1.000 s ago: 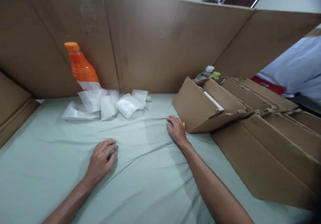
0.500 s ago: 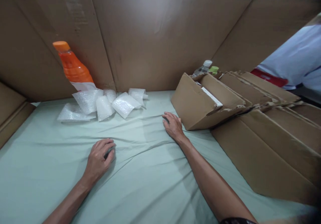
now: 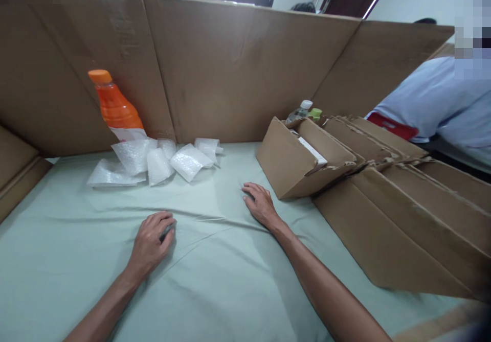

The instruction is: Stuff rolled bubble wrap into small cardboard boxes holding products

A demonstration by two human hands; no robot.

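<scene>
My left hand (image 3: 151,243) rests palm down on the pale green cloth (image 3: 215,280), its fingers curled over a small dark object (image 3: 166,232) that is mostly hidden. My right hand (image 3: 259,205) lies palm down further right, a little left of the tilted open cardboard box (image 3: 286,160). Its fingers are bent, with a dark patch under the fingertips that I cannot identify. Several bubble-wrap pieces (image 3: 153,160) lie at the back of the cloth, well beyond both hands.
An orange bottle (image 3: 113,106) stands behind the bubble wrap against the cardboard wall (image 3: 238,66). Flattened cardboard boxes (image 3: 406,214) are stacked on the right, with two bottle tops (image 3: 307,108) behind the open box. A person in a light blue shirt (image 3: 441,101) is at the far right.
My right hand has slid slightly left, away from the open box's corner. My left hand has stayed in place. The view has shifted a little.
</scene>
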